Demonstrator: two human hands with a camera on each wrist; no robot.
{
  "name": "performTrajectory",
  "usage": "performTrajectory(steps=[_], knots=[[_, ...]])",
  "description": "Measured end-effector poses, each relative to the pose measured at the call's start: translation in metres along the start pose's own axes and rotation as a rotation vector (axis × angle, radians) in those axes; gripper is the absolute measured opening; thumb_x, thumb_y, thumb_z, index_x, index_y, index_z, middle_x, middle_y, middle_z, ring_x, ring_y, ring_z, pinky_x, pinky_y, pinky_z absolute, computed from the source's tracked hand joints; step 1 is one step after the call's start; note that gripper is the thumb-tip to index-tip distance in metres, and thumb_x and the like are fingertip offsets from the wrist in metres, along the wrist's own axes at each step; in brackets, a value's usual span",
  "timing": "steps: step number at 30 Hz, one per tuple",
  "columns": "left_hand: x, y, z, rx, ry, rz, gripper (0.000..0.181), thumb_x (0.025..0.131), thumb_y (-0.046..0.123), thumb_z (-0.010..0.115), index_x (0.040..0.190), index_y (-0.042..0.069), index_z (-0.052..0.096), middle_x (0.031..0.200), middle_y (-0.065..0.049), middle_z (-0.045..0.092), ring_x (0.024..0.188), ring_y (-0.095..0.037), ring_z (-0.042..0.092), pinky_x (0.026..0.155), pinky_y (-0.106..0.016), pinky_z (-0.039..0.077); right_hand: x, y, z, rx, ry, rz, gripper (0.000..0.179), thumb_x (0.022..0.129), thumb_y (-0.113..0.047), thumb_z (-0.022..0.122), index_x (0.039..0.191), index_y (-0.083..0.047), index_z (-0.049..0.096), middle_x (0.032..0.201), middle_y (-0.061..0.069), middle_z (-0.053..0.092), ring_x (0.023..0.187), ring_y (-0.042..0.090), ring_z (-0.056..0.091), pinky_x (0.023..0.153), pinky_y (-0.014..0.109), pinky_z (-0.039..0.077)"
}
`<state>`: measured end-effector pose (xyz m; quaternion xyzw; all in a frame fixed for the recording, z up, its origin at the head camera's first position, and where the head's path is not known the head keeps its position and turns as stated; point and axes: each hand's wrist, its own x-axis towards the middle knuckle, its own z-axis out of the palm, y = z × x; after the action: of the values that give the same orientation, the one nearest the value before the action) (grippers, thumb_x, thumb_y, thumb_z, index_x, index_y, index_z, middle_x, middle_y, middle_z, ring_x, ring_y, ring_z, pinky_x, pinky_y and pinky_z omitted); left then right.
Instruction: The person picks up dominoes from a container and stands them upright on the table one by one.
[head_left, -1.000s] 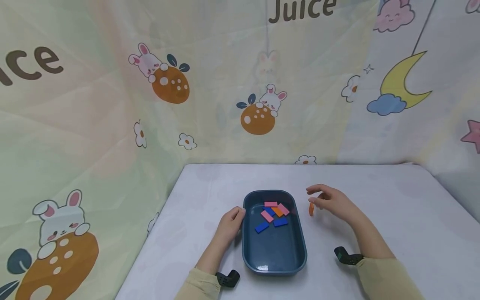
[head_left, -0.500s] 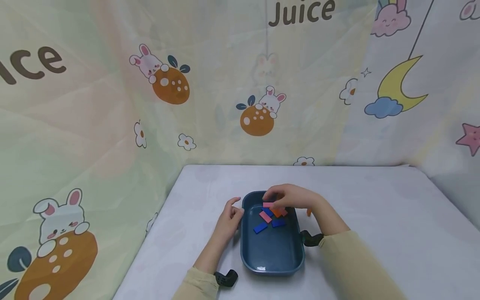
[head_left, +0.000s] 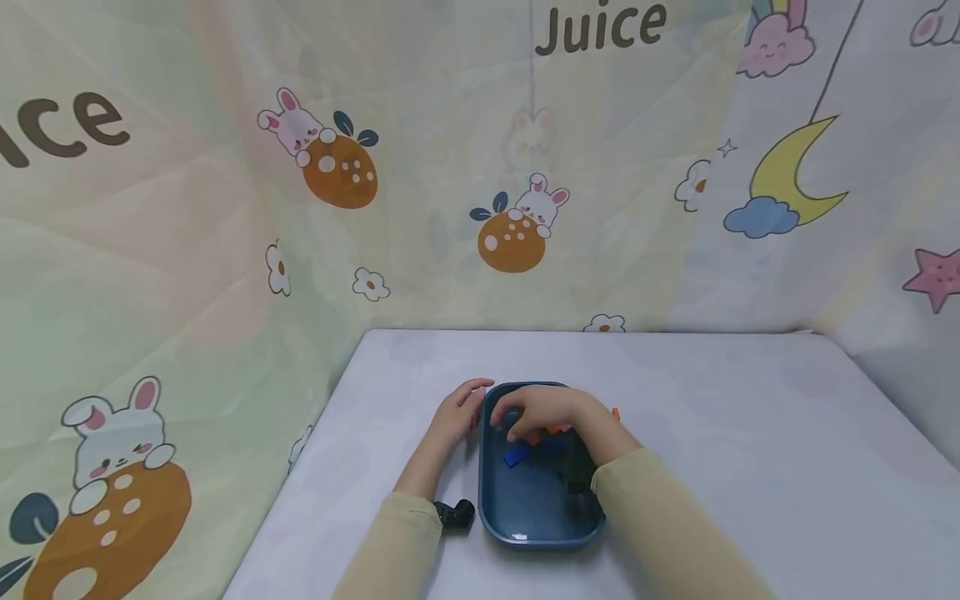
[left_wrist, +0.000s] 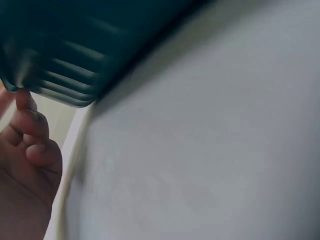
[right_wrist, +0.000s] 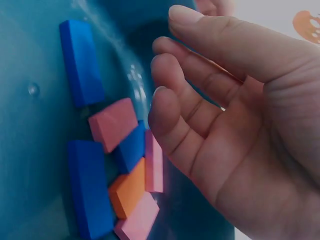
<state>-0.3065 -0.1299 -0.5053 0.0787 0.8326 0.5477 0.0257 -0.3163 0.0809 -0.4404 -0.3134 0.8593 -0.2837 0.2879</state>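
Observation:
A dark blue tray stands on the table with blue, pink and orange blocks in its far half. In the right wrist view a blue block, a pink block and an orange block lie among several others. Over the tray's far left part is my right hand, fingers loosely bent, nothing between thumb and fingers. My left hand is at the tray's far left corner, its fingertips by the rim; the left wrist view shows a fingertip touching the tray wall. The right hand partly hides the blocks in the head view.
An orange block stands on the white table just right of the tray, mostly hidden by the right forearm. A printed cloth hangs behind the table. Each wrist wears a small black camera, such as the left one.
My right hand has moved left from beside the orange block to above the tray, then farther left. My left hand has shifted up along the tray's left edge to its far corner.

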Motion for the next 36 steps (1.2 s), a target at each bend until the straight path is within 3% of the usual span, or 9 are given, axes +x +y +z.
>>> performTrajectory(steps=[2,9,12,17,19,26,36], knots=[[0.004,0.0,0.001,-0.009,0.002,0.008,0.036,0.099,0.053,0.048,0.125,0.034,0.065,0.067,0.0,0.054,0.06,-0.017,0.05,0.059,-0.03,0.042,0.005,0.001,0.003,0.012,-0.018,0.004,0.03,0.092,-0.021,0.07,0.121,-0.025,0.067,0.091,0.007,0.067,0.071,0.028,0.066,0.075,0.044,0.054],[0.015,-0.004,0.008,-0.149,-0.016,0.003,0.034,0.096,0.047,0.059,0.119,0.026,0.07,0.093,0.007,0.065,0.067,-0.011,0.049,0.062,-0.026,0.042,0.015,0.007,0.014,-0.053,-0.079,0.023,0.027,0.088,-0.021,0.074,0.113,-0.03,0.069,0.096,-0.005,0.063,0.067,0.015,0.057,0.066,0.033,0.05],[0.017,-0.007,0.01,-0.157,-0.004,0.016,0.03,0.095,0.042,0.062,0.119,0.026,0.071,0.099,0.002,0.068,0.069,-0.012,0.05,0.063,-0.026,0.042,0.016,0.008,0.015,-0.124,-0.072,0.012,0.026,0.087,-0.022,0.075,0.11,-0.032,0.068,0.103,-0.009,0.062,0.073,0.012,0.057,0.069,0.029,0.048],[0.018,-0.009,0.01,-0.132,0.011,0.046,0.031,0.095,0.045,0.062,0.119,0.029,0.072,0.118,0.004,0.07,0.09,-0.014,0.057,0.075,-0.028,0.045,0.015,0.007,0.014,-0.231,-0.062,-0.007,0.023,0.086,-0.023,0.077,0.104,-0.034,0.068,0.108,-0.014,0.059,0.091,0.009,0.055,0.083,0.03,0.047],[0.018,-0.01,0.01,-0.126,0.016,0.05,0.032,0.094,0.047,0.062,0.119,0.029,0.072,0.12,0.004,0.071,0.096,-0.014,0.058,0.078,-0.029,0.046,0.016,0.007,0.014,-0.257,-0.07,-0.015,0.021,0.086,-0.024,0.077,0.102,-0.034,0.068,0.106,-0.014,0.059,0.092,0.009,0.055,0.086,0.032,0.047],[0.016,-0.014,0.011,-0.104,0.028,0.061,0.033,0.096,0.049,0.059,0.119,0.03,0.071,0.116,0.003,0.072,0.091,-0.014,0.06,0.076,-0.03,0.046,0.017,0.007,0.017,-0.346,-0.083,-0.039,0.016,0.085,-0.028,0.078,0.096,-0.033,0.067,0.1,-0.016,0.059,0.092,0.007,0.054,0.088,0.031,0.046],[0.014,-0.013,0.014,-0.114,0.031,0.082,0.032,0.097,0.047,0.057,0.12,0.03,0.071,0.123,0.005,0.07,0.119,-0.017,0.061,0.103,-0.044,0.044,0.015,0.001,0.021,-0.404,-0.072,-0.042,0.017,0.083,-0.027,0.08,0.089,-0.031,0.065,0.094,-0.014,0.057,0.086,0.008,0.053,0.078,0.029,0.045]])
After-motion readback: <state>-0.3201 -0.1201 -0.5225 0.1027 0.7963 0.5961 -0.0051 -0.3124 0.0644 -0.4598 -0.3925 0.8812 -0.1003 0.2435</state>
